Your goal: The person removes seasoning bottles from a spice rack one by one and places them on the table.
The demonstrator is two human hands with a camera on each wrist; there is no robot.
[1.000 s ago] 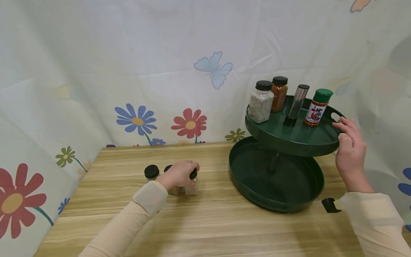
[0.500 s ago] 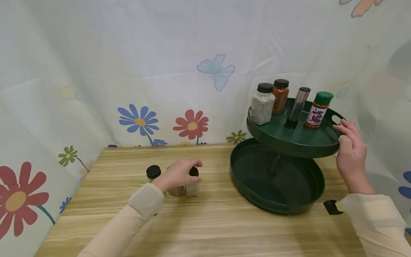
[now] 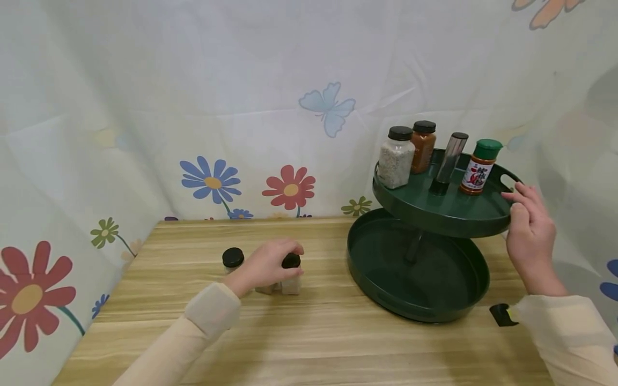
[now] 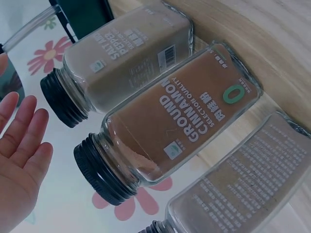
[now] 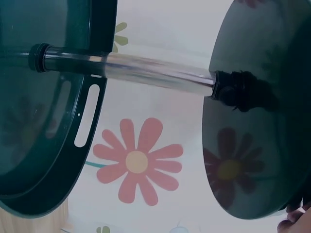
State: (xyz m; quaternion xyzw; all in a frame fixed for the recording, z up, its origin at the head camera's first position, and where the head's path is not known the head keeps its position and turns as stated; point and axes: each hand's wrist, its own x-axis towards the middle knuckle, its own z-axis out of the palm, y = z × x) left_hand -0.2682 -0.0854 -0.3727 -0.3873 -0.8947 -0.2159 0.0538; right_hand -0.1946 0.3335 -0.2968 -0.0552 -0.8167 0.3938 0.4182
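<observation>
My left hand (image 3: 265,262) is over a row of black-capped glass spice jars. In the left wrist view its fingers (image 4: 30,133) extend loosely beside the caps, apart from them. The salt and pepper jar (image 4: 131,58), ground cinnamon jar (image 4: 189,111) and a third printed jar (image 4: 248,189) stand on the table. From the head, my hand partly hides them. My right hand (image 3: 531,230) grips the upper rim of a dark green two-tier tray (image 3: 434,212), fingers by the handle slot. Its fingertips show at the corner of the right wrist view.
On the upper tier stand a white-grain jar (image 3: 396,161), a brown spice jar (image 3: 423,150), a slim grinder-like tube (image 3: 450,161) and a green-capped chili bottle (image 3: 475,174). The lower tier (image 3: 420,313) holds nothing visible. A floral curtain (image 3: 241,134) backs the table.
My left hand has eased up and slightly left off the right-hand jar, its fingers and thumb spreading. My right hand stays on the tray; the view has shifted slightly.
</observation>
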